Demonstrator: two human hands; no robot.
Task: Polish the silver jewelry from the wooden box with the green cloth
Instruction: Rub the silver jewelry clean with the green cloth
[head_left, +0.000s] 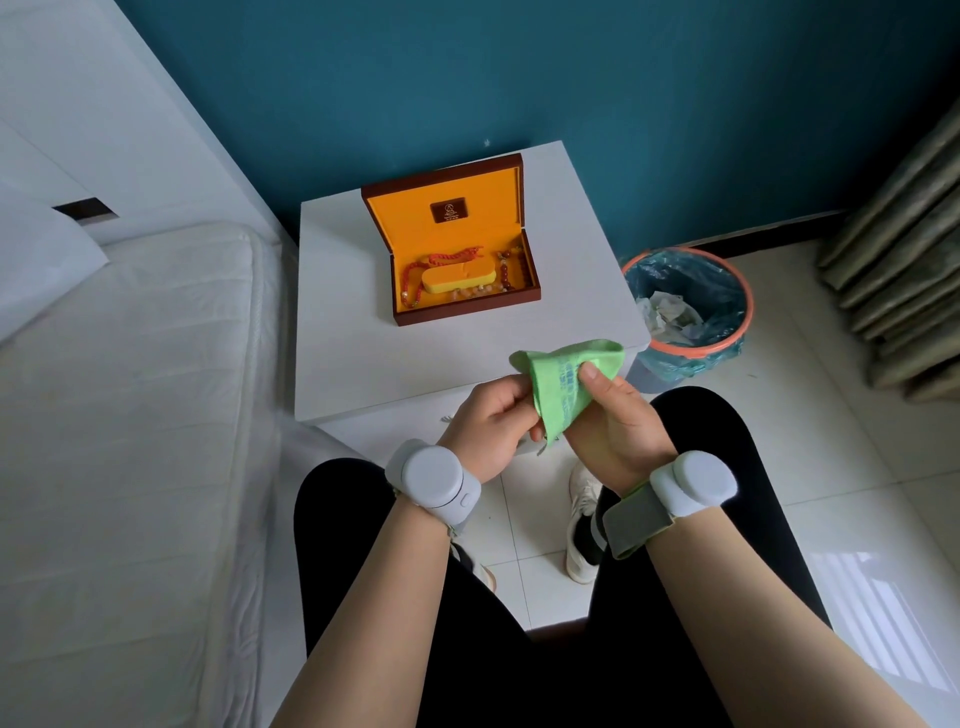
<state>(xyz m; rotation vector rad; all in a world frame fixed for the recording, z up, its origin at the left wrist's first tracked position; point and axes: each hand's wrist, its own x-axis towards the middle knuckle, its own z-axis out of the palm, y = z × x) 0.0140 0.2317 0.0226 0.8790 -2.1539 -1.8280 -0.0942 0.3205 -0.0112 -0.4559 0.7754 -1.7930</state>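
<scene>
The wooden box (467, 304) stands open on the white bedside table (353, 332), its lid upright and its lining orange. Inside lie red and amber bead strings around a yellow oval pad. Nearer to me, over the table's front edge, both hands hold the green cloth (563, 382). My right hand (618, 431) pinches the cloth with the thumb on top. My left hand (493, 421) grips the cloth's left side with curled fingers. A thin silvery piece shows just below the cloth between the hands; most of it is hidden.
A bed with a white mattress (130, 415) runs along the left. A bin with an orange rim and blue liner (691, 306) stands on the tiled floor right of the table. Curtains (904, 270) hang at the far right. My knees and white shoes are below.
</scene>
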